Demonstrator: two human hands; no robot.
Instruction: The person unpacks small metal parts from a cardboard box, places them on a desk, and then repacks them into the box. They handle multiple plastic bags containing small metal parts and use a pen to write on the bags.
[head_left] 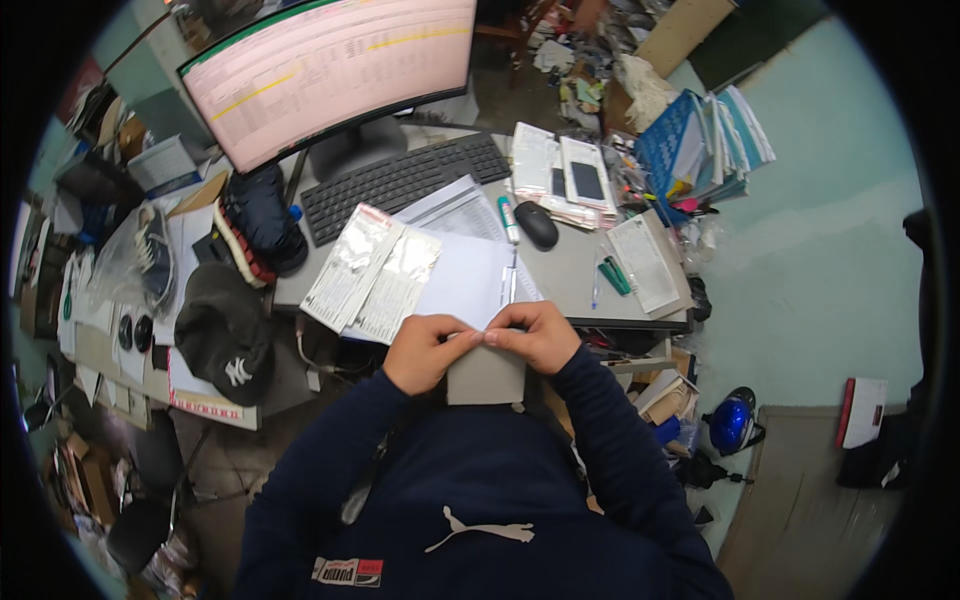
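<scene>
My left hand point(425, 352) and my right hand point(537, 336) meet close to my body at the desk's near edge. Their thumbs and fingers are pinched together, tips almost touching, at the top edge of a grey-beige rectangular piece point(487, 376). That piece hangs below the fingertips; its exact kind does not show. Just beyond the hands lies a white sheet of paper point(462, 275) with a clip at its right side. Two printed plastic packets point(372, 270) rest to the left of it, partly over the paper.
A monitor point(335, 75) and black keyboard point(405, 180) stand at the back. A mouse point(537, 226), a green-capped tube point(508, 219), a green stapler-like object point(614, 276) and more packets point(585, 183) lie right. A dark cap point(222, 330) sits left, a blue helmet point(733, 421) lower right.
</scene>
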